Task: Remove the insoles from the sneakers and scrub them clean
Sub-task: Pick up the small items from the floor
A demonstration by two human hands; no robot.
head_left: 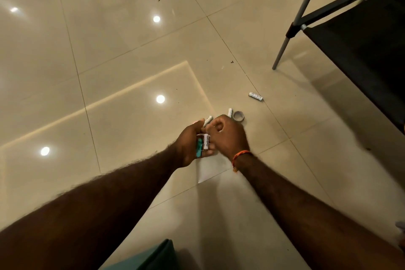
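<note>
Closest to us a teal edge (153,256) shows at the bottom of the view; we cannot tell what it belongs to. Beyond it our left hand (189,147) curls its fingers round a small teal device (199,148) and a white battery (206,141), while our right hand (228,136), fingers bent inward, pinches at the battery's top end. More batteries lie on the tiled floor (109,72) just past the hands, one (207,121) touching our fingertips, one (230,112) beside a small ring (238,116), one (255,96) farther off near the chair leg (282,50). No sneakers or insoles are in view, so we judge the task's first step not begun; next we must set these down and find the sneakers.
</note>
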